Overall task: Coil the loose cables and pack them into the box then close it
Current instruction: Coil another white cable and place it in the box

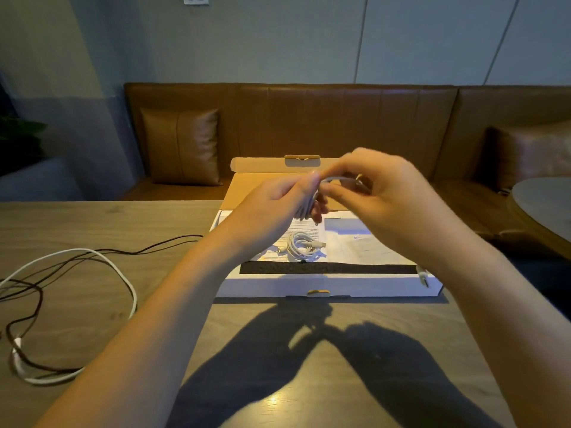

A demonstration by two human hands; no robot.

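Note:
Above the open flat box [327, 287] my left hand [278, 199] and my right hand [380, 193] meet, both pinching a white cable [335, 179] that is partly wound between them; most of it is hidden by the fingers. Inside the box a coiled white cable [302, 246] lies on printed papers. The box's lid [278, 165] stands open at the back. On the table to the left lie a loose white cable [123, 273] and a loose dark cable [40, 307], tangled together.
The wooden table [92, 217] carries everything. Behind it runs a brown leather bench [309, 118] with a cushion [182, 146] on the left. A round table [543, 205] stands at the right edge.

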